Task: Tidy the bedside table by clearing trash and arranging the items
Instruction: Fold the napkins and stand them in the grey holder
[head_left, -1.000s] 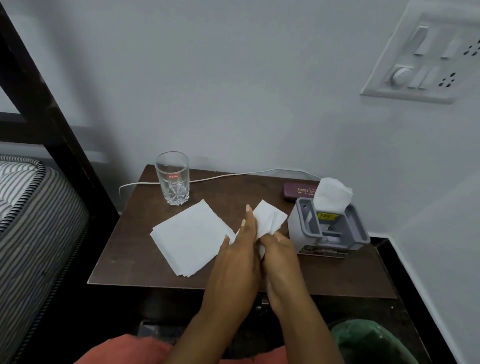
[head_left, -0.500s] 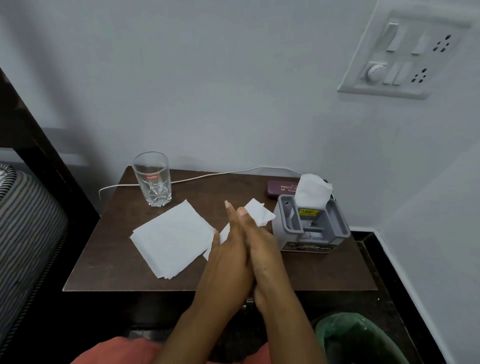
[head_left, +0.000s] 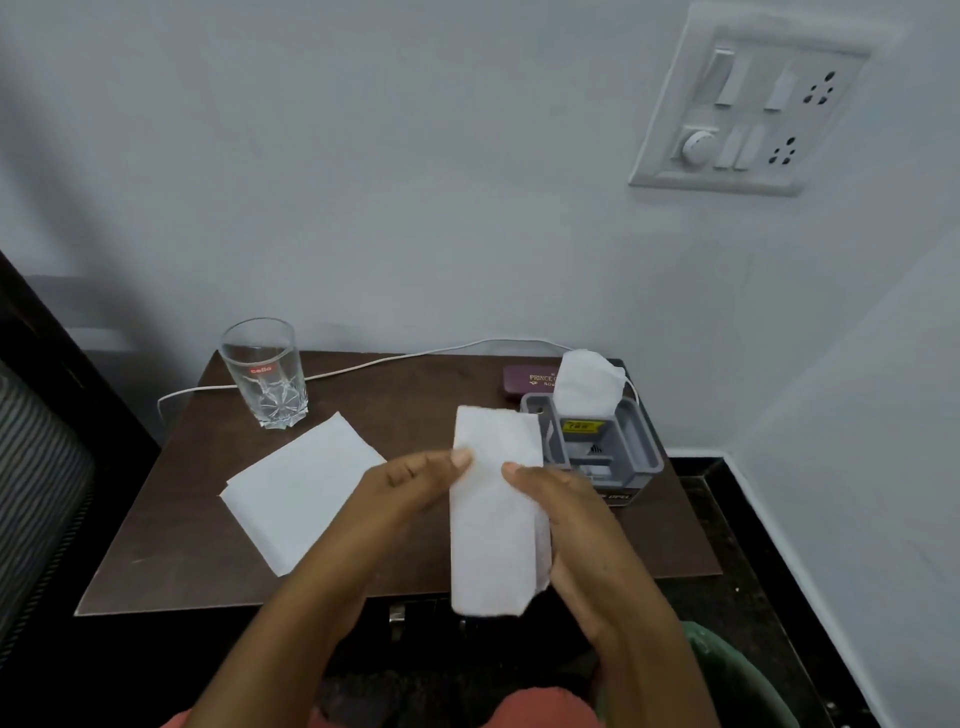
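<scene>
**White tissue pinched in both hands above the bedside table**

White and folded into a long strip, the tissue (head_left: 493, 519) stands nearly upright in the air, to the right of the glass (head_left: 265, 374) and nearer the person than it. The left hand (head_left: 410, 483) grasps the strip's left edge, thumb pressed on the front face near the top. The right hand (head_left: 576, 525) grasps the right edge, thumb on the front; its other fingers are hidden behind the paper. The strip's lower end reaches past the front edge of the brown bedside table (head_left: 171, 545).

Just right of the glass and a little nearer the person, a flat stack of white tissues (head_left: 301, 483) lies on the tabletop, turned at an angle, close to the glass base but apart from it. The glass itself stands upright at the back left corner and looks empty, with a small red label on its side.

Well to the right of the glass sits a grey plastic holder (head_left: 592, 447) with a crumpled white tissue (head_left: 584, 384) sticking up from it. Behind that holder, level with the glass, lies a maroon case (head_left: 524, 382) with gold lettering. A white cable (head_left: 363, 366) runs behind the glass along the back edge.

High on the wall, far right of the glass, is a white switch panel (head_left: 748, 104). Lower right of the glass, beyond the table, a green bin (head_left: 727, 675) shows in part.
</scene>
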